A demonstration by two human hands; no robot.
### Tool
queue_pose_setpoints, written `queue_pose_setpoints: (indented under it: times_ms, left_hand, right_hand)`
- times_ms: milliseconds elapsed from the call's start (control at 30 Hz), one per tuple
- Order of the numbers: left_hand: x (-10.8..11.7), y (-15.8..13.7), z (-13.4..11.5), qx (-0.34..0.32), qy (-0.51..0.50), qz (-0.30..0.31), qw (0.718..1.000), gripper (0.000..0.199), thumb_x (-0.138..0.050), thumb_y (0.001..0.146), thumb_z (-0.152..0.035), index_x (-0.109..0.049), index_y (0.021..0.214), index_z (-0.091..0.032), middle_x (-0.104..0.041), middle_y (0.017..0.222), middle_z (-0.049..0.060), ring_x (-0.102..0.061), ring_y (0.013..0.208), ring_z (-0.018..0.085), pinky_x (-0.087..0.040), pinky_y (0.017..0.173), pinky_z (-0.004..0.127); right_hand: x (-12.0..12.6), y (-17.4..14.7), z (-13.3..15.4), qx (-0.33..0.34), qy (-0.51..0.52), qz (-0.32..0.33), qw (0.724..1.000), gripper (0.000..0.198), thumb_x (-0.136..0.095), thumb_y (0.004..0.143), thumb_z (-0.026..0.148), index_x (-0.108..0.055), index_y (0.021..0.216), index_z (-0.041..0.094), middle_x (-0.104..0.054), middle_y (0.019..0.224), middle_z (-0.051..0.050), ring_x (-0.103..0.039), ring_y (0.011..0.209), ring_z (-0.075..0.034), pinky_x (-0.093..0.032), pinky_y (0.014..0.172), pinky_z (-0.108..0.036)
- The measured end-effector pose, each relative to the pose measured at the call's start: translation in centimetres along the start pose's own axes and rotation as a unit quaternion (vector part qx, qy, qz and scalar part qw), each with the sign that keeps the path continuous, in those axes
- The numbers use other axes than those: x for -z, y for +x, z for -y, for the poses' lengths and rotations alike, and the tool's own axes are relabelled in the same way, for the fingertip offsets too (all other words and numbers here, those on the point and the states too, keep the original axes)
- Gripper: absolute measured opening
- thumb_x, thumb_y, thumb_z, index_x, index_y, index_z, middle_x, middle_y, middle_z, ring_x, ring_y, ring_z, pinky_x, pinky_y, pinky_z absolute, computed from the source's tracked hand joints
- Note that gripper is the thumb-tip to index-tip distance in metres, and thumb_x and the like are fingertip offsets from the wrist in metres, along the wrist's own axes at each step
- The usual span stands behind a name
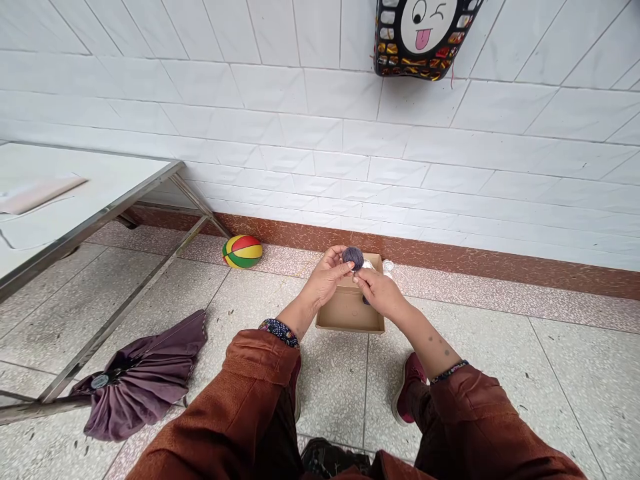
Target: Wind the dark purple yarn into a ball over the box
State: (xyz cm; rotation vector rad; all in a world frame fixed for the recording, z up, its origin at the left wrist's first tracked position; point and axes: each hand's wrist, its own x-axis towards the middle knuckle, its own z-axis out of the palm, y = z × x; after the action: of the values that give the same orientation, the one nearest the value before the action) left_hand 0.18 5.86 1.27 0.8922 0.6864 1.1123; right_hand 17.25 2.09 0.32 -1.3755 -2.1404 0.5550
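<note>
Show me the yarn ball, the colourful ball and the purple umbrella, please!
Yarn ball [353, 257], head view: middle of its wound side.
Colourful ball [243, 252], head view: middle of its visible side.
Purple umbrella [150, 378], head view: its pleated cloth.

Exposure bright overall; light diffuse, source position cannot be told. White wall tiles [300, 160] pale, close to washed out low down, joints faint there. 1 soft grey shadow on the wall below the black basket [425, 33]. Floor [500, 333] evenly lit, dimmer beneath the tabletop [120, 180]. Wide-angle distortion: tile joints splay toward the upper corners, tabletop stretched at the left edge; papers [43, 193] there look soft. Yarn ball [353, 257] fairly sharp, strands legible. Dark trousers [273, 433] lose detail.
</note>
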Motion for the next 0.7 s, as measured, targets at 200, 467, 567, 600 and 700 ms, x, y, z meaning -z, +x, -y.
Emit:
queue_pose_setpoints:
  times_ms: [200,467,567,600,700]
  left_hand:
    - [0.3,0.1,0.3,-0.024,0.122,-0.021,0.992,0.046,-0.085,0.07,-0.026,-0.064,0.109,-0.018,-0.069,0.104,0.005,-0.063,0.094,0.016,-0.047,0.091,0.032]
    - [-0.8,-1.1,0.9,0.042,0.085,0.084,0.992,0.053,-0.086,0.07,-0.027,-0.067,0.119,-0.022,-0.068,0.115,0.008,-0.065,0.099,0.02,-0.057,0.086,0.038]
    - [-1.2,-1.3,1.3,0.032,0.073,0.103,0.992,0.053,-0.086,0.071,-0.025,-0.069,0.121,-0.023,-0.068,0.119,0.008,-0.065,0.103,0.021,-0.056,0.091,0.039]
    - [-1.3,-1.3,1.3,0.03,0.067,0.106,0.992,0.052,-0.085,0.072,-0.026,-0.069,0.122,-0.024,-0.067,0.123,0.009,-0.064,0.107,0.022,-0.055,0.092,0.039]
    - [-1.4,-1.5,1.3,0.034,0.048,0.109,0.992,0.047,-0.08,0.079,-0.031,-0.069,0.123,-0.025,-0.062,0.134,0.01,-0.061,0.117,0.025,-0.055,0.093,0.04]
  right_hand:
    - [2.4,-0.1,1.9,0.088,0.057,0.014,0.994,0.018,-0.049,0.1,0.03,-0.062,0.09,0.022,-0.067,0.088,-0.004,-0.061,0.082,-0.019,-0.047,0.078,-0.031]
    - [4.1,0.5,1.1,-0.016,0.153,-0.154,0.976,0.022,-0.05,0.099,0.037,-0.061,0.086,0.022,-0.066,0.084,-0.003,-0.06,0.078,-0.018,-0.046,0.074,-0.03]
    - [3.5,0.6,0.4,-0.045,0.148,-0.178,0.972,0.023,-0.05,0.098,0.037,-0.06,0.084,0.022,-0.066,0.083,-0.002,-0.059,0.078,-0.018,-0.045,0.074,-0.03]
    - [3.3,0.6,0.2,-0.047,0.144,-0.181,0.972,0.023,-0.05,0.098,0.037,-0.06,0.084,0.022,-0.066,0.083,-0.002,-0.059,0.078,-0.018,-0.045,0.074,-0.03]
    - [3.0,0.7,0.1,-0.051,0.135,-0.186,0.972,0.022,-0.05,0.098,0.038,-0.06,0.085,0.022,-0.066,0.083,-0.002,-0.059,0.078,-0.018,-0.045,0.073,-0.03]
